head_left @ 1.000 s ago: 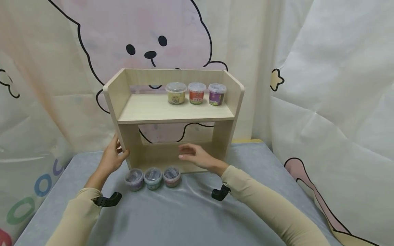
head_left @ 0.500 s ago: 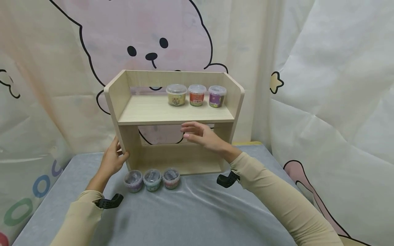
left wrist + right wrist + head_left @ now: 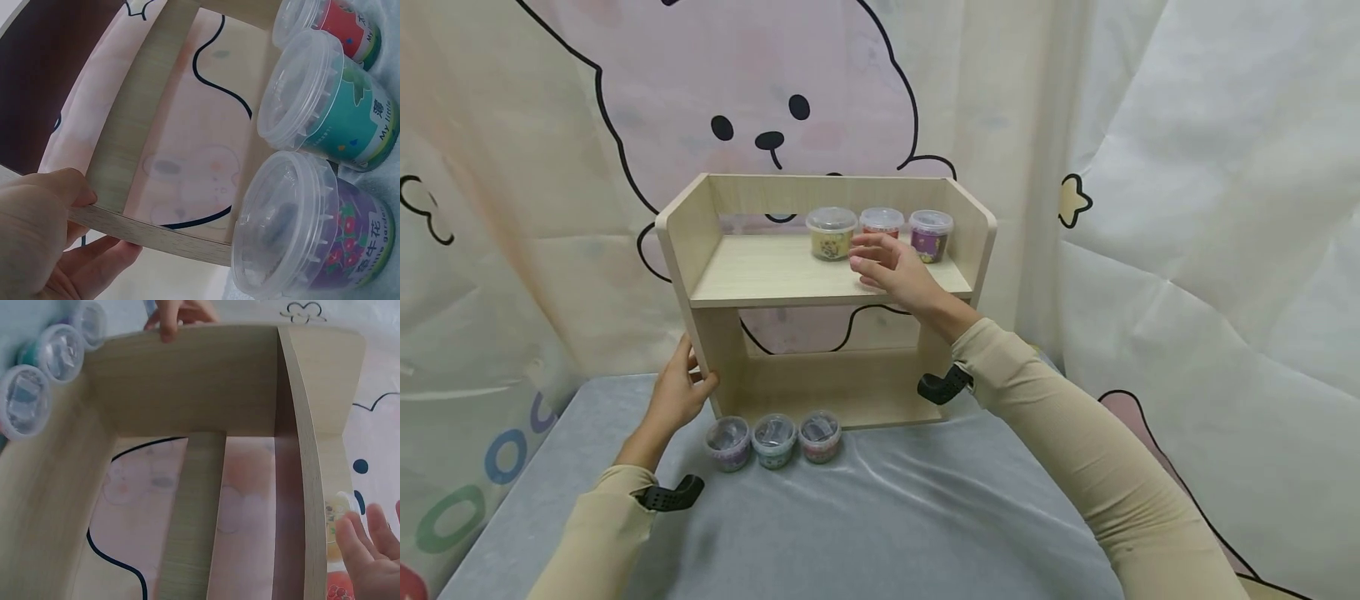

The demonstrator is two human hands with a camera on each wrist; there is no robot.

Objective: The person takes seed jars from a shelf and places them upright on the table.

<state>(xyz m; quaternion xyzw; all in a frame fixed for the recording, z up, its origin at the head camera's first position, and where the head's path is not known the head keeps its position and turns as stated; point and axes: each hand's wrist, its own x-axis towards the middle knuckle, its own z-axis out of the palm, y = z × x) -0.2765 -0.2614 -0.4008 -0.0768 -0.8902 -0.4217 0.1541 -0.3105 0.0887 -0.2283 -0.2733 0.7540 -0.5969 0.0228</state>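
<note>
A light wooden two-tier shelf (image 3: 760,271) stands on the table. My left hand (image 3: 672,398) grips the edge of its left side panel, the thumb on one face and fingers on the other, as the left wrist view shows. My right hand (image 3: 901,273), fingers loosely bent and holding nothing, is raised in front of the upper tier. Behind it sit lidded plastic cups: one with a yellow label (image 3: 831,242), a red one (image 3: 882,218) partly hidden by the fingers, and a purple one (image 3: 929,242). In the right wrist view, my right fingertips appear close to the yellow cup.
Before the shelf's lower left front, three more lidded cups stand in a row: purple (image 3: 353,240), teal (image 3: 353,115) and red (image 3: 350,28). A grey-blue cloth (image 3: 880,533) covers the table. Behind hangs a curtain (image 3: 1000,100) with cartoon prints.
My right hand has risen from the lower compartment, past the shelf board's edge, to the front of the upper cups. My left hand keeps its grip on the side panel; the cups have not moved.
</note>
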